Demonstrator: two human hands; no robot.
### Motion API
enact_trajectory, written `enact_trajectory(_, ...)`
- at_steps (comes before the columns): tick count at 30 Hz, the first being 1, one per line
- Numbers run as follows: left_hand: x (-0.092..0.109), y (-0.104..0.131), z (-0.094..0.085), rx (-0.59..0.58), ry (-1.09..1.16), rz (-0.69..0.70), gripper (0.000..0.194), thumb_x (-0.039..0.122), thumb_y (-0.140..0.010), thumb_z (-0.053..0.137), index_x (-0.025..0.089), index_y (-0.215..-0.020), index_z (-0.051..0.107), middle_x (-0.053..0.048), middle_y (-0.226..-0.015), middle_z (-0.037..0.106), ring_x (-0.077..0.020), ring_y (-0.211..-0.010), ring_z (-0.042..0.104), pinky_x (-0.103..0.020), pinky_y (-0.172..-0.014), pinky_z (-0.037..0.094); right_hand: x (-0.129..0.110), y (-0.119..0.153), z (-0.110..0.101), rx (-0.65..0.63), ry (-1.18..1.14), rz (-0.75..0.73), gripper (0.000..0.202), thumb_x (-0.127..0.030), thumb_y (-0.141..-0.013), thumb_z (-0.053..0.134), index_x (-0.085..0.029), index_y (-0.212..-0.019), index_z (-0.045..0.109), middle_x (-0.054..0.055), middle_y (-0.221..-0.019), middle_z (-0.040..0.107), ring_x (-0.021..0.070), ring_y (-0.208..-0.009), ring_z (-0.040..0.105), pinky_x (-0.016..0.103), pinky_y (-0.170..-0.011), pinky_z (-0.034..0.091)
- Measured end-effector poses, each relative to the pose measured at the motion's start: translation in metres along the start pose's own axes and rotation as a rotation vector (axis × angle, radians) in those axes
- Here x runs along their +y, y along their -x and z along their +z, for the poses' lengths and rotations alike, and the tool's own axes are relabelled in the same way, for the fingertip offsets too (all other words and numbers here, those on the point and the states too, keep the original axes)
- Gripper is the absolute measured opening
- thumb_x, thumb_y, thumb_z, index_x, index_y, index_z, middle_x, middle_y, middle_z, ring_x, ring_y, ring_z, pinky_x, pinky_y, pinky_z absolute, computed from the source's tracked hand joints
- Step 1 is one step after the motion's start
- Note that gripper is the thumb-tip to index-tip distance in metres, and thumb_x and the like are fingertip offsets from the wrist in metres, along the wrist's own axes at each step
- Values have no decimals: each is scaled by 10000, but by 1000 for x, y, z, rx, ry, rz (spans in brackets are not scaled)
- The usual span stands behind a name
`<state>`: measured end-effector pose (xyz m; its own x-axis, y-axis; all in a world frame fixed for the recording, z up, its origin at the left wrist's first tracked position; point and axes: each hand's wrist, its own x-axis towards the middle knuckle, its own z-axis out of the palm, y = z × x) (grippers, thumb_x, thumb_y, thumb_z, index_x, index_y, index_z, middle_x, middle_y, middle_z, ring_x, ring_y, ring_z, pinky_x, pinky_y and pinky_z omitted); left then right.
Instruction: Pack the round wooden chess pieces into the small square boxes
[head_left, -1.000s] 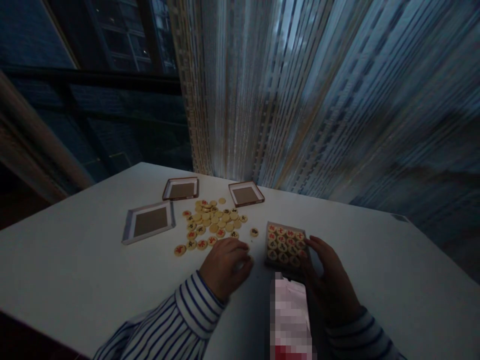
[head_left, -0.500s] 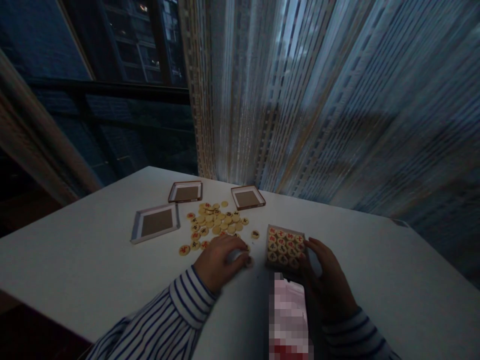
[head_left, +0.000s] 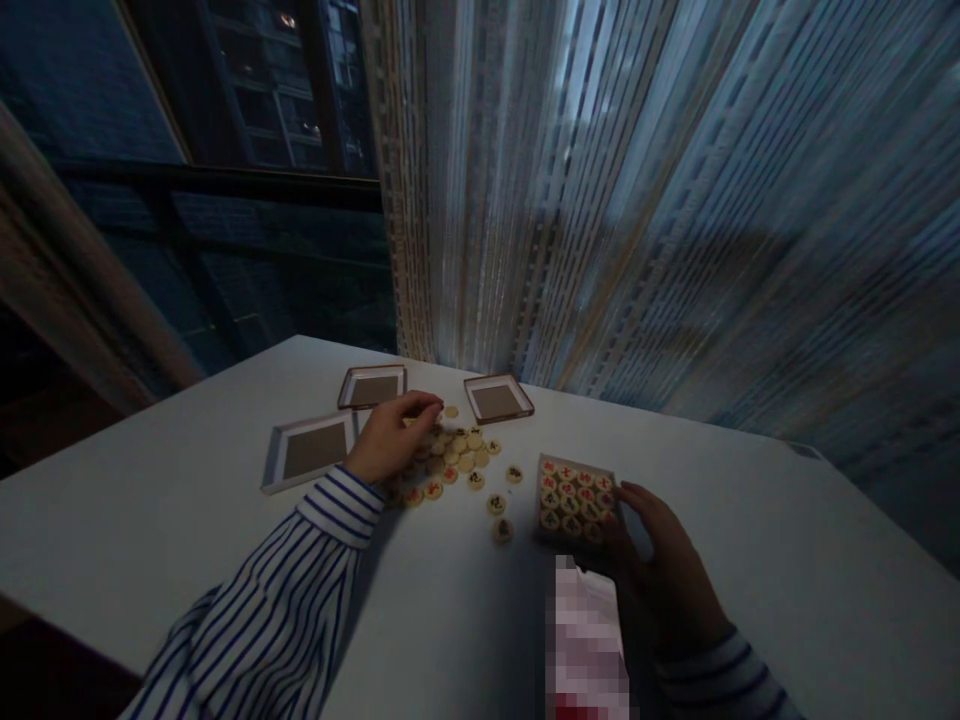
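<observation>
The left hand [head_left: 391, 438] moved over the pieces [head_left: 466, 462], its grip unclear; right fingers [head_left: 646, 506], parted, touch the box [head_left: 577, 499].

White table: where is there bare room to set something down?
Bare: the table right of the right hand and filled box; also near left, between the left sleeve, grey tray and table edge. Crowded: the middle, where loose pieces spread around the left hand.
</observation>
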<state>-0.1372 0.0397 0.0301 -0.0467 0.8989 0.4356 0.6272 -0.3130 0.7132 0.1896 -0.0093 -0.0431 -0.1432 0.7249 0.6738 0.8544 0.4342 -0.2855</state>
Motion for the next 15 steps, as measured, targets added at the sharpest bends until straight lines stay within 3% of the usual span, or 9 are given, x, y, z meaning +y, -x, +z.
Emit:
enact_trajectory(2,-12,3,4,45,-7,-34,299,393,-794,488,154,-880,645,-53,-850,698,-189,-807,635,-313,-763,499,1,-1,-2,-16,18,22,372,-446,-843,413,-182,-1066,551,131,-1068,607,260,-982,574,464,-806,495)
enact_trajectory(6,-29,12,5,-12,-127,28,309,390,-811,457,169,-930,637,-53,-895,695,-198,-843,630,-312,-774,494,1,-4,-9,-29,66,-23,379,-465,-850,395,-195,-1064,551,125,-1066,609,258,-975,578,456,-799,499)
enact_trajectory(11,-32,13,-4,-58,-420,217,299,324,-828,407,168,-932,639,-89,-974,679,-243,-913,613,-387,-821,465,-11,-12,-21,-45,91,-69,322,-412,-853,430,-196,-1063,543,126,-1102,590,254,-997,566,449,-799,496)
enact_trajectory(15,-31,10,-13,-58,-509,265,297,307,-848,382,171,-927,634,-88,-938,683,-240,-884,619,-383,-794,468,-29,-32,-26,-32,97,-146,272,-370,-855,445,-198,-1038,550,117,-1080,600,240,-979,568,429,-798,485)
